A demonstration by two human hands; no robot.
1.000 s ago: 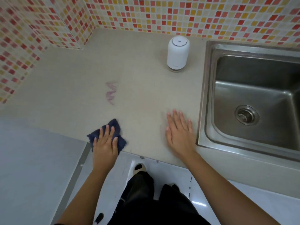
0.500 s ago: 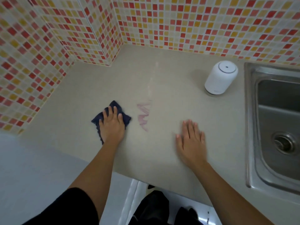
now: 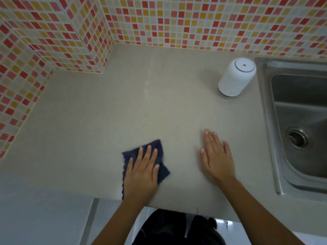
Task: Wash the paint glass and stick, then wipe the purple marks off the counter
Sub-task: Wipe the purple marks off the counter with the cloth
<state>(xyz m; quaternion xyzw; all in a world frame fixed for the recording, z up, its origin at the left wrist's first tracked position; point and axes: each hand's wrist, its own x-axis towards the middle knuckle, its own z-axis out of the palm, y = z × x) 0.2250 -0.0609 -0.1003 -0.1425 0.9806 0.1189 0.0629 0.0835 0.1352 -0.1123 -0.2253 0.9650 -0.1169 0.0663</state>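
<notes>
Left hand (image 3: 141,174): grip flat and wide, fingers straight and slightly spread, palm down on a dark blue cloth (image 3: 163,171) (pressing it, not curled round it). The cloth lies crumpled on the beige tabletop (image 3: 141,106), well left of the sink (image 3: 267,106), close to the tabletop's front edge. Cloth corners stick out past the fingertips and on the sink side of the hand. The left forearm comes up from below the front edge, wrist straight.

Right hand (image 3: 216,158): grip also flat, fingers straight and close together, thumb out to the side away from the sink, palm on the bare tabletop. It holds nothing. It sits between the cloth and the sink, nearer the sink, apart from both. The right forearm runs diagonally from the lower sink side.

A white round-topped canister (image 3: 236,78) stands upright just left of the sink's back corner. The steel sink shows its drain (image 3: 297,138). A mosaic tiled wall (image 3: 194,20) runs behind the sink and along the tabletop's far side. Dark trousers (image 3: 168,227) show below the front edge.
</notes>
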